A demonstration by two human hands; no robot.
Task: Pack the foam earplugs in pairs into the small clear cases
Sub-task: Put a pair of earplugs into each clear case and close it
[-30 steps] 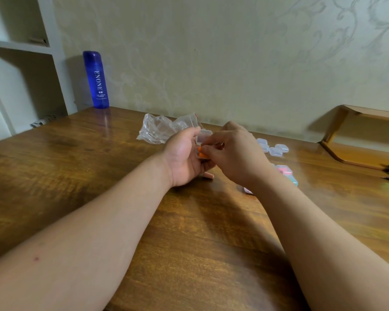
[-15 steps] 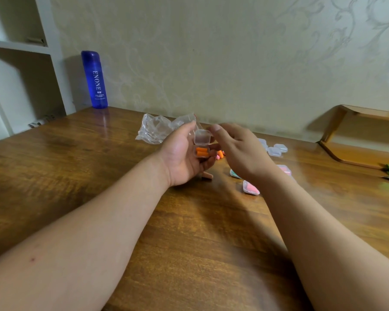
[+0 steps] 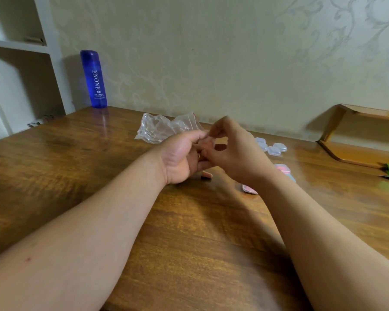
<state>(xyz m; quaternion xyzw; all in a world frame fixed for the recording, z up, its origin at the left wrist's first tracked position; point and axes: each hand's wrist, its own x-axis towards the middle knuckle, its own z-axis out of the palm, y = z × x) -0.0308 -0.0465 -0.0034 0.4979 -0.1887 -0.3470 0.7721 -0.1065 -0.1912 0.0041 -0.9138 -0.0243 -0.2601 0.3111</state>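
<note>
Small clear plastic case (image 3: 204, 145), blurred, with orange showing inside: held in the curled fingers of the left grip (image 3: 180, 158) and pinched between thumb and forefinger of the right grip (image 3: 238, 153), above the brown wooden bench (image 3: 189, 232). Loose pink foam earplug (image 3: 206, 175): on the bench just under the left grip. Empty clear cases (image 3: 275, 149): just beyond the right grip; pink-filled clear cases (image 3: 249, 189): beside its wrist; crumpled clear plastic bag (image 3: 160, 129): behind the left grip.
</note>
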